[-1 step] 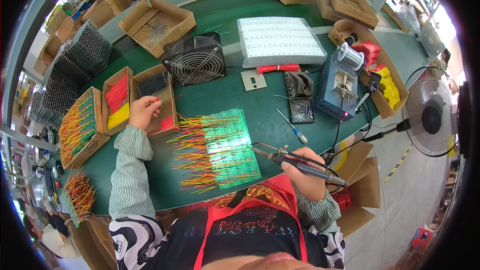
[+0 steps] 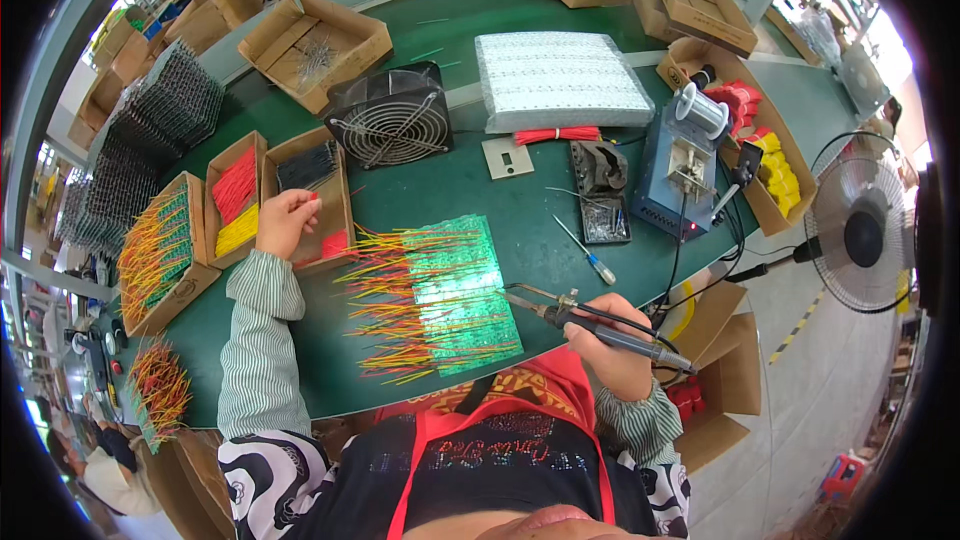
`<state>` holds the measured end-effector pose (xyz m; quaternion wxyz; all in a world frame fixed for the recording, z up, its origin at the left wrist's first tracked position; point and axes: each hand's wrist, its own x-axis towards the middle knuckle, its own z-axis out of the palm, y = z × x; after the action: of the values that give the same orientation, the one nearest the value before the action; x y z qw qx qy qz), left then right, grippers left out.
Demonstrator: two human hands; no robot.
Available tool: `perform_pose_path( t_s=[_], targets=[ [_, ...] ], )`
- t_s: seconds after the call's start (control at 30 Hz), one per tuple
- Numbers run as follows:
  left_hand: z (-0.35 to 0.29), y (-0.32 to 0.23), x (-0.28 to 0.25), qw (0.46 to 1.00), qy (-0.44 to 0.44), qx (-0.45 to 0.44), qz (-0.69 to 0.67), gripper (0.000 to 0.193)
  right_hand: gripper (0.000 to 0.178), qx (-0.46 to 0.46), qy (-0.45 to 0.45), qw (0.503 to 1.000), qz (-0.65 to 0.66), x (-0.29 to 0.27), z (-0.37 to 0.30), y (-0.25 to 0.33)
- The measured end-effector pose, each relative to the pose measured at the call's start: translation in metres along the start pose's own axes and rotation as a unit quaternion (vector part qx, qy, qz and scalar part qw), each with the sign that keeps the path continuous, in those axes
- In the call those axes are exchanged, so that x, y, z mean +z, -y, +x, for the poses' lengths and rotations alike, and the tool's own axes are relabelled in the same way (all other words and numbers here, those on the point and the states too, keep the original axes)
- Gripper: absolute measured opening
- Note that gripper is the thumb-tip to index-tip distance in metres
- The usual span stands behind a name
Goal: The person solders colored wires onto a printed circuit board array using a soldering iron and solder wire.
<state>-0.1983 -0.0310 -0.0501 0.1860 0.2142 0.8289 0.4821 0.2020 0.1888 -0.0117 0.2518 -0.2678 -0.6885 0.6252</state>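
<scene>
My right hand [image 2: 615, 360] grips a soldering iron [image 2: 610, 336] with a thin metal feed tube along it. Its tip points left, at the right part of a green circuit board panel [image 2: 460, 290]. Rows of red and yellow wires [image 2: 385, 305] stick out from the panel's left side. Over an open cardboard box [image 2: 342, 202], my left hand [image 2: 285, 225] is closed in a pinch. A small red spot shows at its fingertips, too small to tell what it is. In that box lie black wires [image 2: 306, 170] and short red pieces [image 2: 335, 244].
Left are a box of red and yellow wires [image 2: 210, 252] and a box of wired boards [image 2: 135, 316]. A black fan [image 2: 392, 118] stands behind the panel. Right are a screwdriver [image 2: 598, 266], a soldering iron stand [image 2: 600, 180] and a blue solder feeder [image 2: 660, 175] with cables.
</scene>
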Motion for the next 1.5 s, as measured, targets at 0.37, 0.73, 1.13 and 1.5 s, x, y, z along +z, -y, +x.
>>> perform_pose_path(
  t_s=[0.37, 0.73, 1.13, 1.5],
  targets=[
    [-0.121, -0.109, 0.05, 0.948, 0.103, 0.256, 0.162, 0.011, 0.017, 0.02, -0.013, 1.0, -0.008, -0.004, -0.024, 0.003],
    [-0.156, -0.089, 0.113, 0.921, 0.28, 0.232, 0.141, 0.014, 0.019, 0.031, -0.025, 0.998, -0.048, -0.01, -0.044, 0.01],
    [-0.157, -0.09, 0.119, 0.94, 0.319, 0.076, 0.097, 0.015, 0.02, 0.039, 0.002, 0.999, -0.038, -0.01, -0.05, 0.006],
    [-0.152, -0.084, 0.136, 0.908, 0.259, 0.25, 0.215, 0.012, 0.018, 0.043, 0.009, 0.997, -0.059, -0.001, -0.037, 0.0]
  ],
)
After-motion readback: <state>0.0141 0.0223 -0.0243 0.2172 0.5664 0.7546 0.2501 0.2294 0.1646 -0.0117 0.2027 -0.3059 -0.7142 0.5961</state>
